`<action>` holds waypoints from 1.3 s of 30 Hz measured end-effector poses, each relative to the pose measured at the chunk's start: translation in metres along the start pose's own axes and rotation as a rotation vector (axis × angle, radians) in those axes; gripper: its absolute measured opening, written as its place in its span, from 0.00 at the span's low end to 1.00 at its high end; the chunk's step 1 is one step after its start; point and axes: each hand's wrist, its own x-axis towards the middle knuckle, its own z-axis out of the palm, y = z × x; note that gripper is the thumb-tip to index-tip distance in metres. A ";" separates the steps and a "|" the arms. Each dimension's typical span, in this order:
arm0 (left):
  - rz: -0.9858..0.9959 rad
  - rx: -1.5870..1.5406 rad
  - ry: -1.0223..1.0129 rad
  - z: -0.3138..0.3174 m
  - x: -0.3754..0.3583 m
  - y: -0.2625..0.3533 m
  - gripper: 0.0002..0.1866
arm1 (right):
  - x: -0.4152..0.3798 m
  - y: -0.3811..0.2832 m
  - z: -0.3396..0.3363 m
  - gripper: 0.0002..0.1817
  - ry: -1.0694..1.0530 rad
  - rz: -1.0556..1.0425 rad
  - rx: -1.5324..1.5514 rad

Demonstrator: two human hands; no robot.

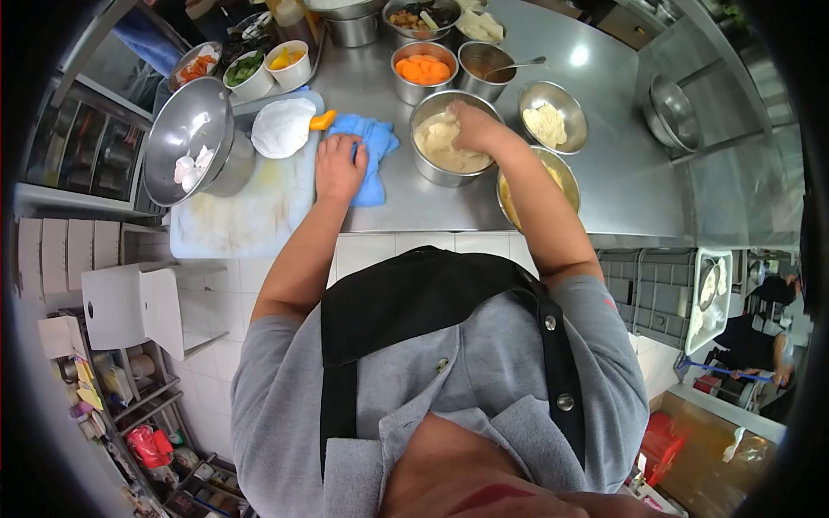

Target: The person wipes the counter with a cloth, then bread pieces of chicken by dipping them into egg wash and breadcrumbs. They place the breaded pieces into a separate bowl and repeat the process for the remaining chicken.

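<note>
My right hand (473, 125) reaches into a deep metal bowl (459, 180) holding a pale beige, flour-like mixture (439, 141). Its fingertips are hidden in there, so their grip does not show. On the left, my left hand (340, 166) lies flat, fingers stretched out, at the edge of a white cutting board (229, 220) and on a blue cloth (373, 147). Just beyond it rests a round white thing (283, 128) with an orange handle-like piece (323, 120). Close to my right forearm are a bowl of pale yellow crumbly stuff (546, 126) and a partly covered metal bowl (553, 164).
Left on the board, a large tilted metal bowl (187, 121) holds several white pieces. Behind stand a pot of orange slices (423, 69), a pot with a spoon (488, 73) and white tubs (287, 65). A rack with metal bowls (672, 112) is at right; another person (747, 341) works behind.
</note>
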 end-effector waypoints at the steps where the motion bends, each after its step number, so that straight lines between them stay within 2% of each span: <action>1: -0.001 -0.001 0.004 0.000 -0.001 0.001 0.09 | -0.003 -0.004 -0.005 0.33 0.042 0.007 -0.013; 3: -0.001 -0.005 0.008 0.000 -0.001 0.002 0.09 | -0.009 -0.013 -0.013 0.32 0.128 0.019 -0.041; 4: 0.001 -0.007 0.012 0.000 0.000 0.002 0.08 | -0.003 -0.006 -0.004 0.30 0.171 -0.040 -0.127; 7: -0.002 -0.007 0.015 -0.001 0.000 0.003 0.08 | -0.012 -0.018 0.011 0.32 -0.052 0.023 -0.367; 8: 0.001 -0.004 0.017 -0.001 0.001 0.003 0.08 | -0.014 -0.018 0.002 0.32 -0.141 0.013 -0.288; 12: -0.002 -0.005 0.012 0.001 -0.001 0.001 0.08 | -0.013 -0.012 -0.033 0.29 -0.045 -0.087 0.048; 15: -0.007 -0.002 0.004 0.001 0.000 0.001 0.08 | -0.002 -0.013 -0.013 0.27 -0.058 -0.041 0.014; 16: -0.008 0.001 0.003 0.000 0.000 0.001 0.08 | 0.020 0.017 0.030 0.26 -0.108 -0.124 -0.287; 19: 0.004 -0.001 0.016 0.002 0.000 -0.001 0.08 | 0.014 -0.009 -0.005 0.26 -0.343 -0.033 -0.197; 20: 0.002 -0.011 0.012 0.001 -0.004 -0.002 0.08 | 0.007 -0.023 -0.022 0.27 -0.370 -0.013 -0.189; 23: -0.001 -0.031 0.017 0.000 -0.001 0.000 0.08 | 0.009 -0.017 -0.025 0.27 -0.351 0.038 0.125; 26: -0.004 -0.024 0.018 0.000 0.003 0.000 0.08 | 0.015 -0.019 0.001 0.27 -0.463 0.040 -0.247; 29: -0.010 -0.032 0.007 -0.002 -0.001 -0.001 0.08 | 0.018 -0.011 -0.014 0.28 -0.316 -0.012 -0.125; 30: -0.014 -0.034 0.005 -0.003 0.000 0.001 0.08 | 0.025 0.005 -0.010 0.29 -0.159 -0.132 -0.139; 33: -0.018 -0.027 0.000 -0.002 0.000 0.002 0.08 | 0.031 0.010 0.010 0.31 -0.195 0.038 -0.254; 36: -0.012 -0.027 0.014 -0.002 0.002 0.001 0.08 | 0.009 -0.012 0.001 0.33 -0.293 0.135 -0.195; 39: -0.014 -0.034 0.011 -0.003 -0.001 0.001 0.08 | 0.014 -0.006 0.004 0.34 -0.304 0.086 -0.239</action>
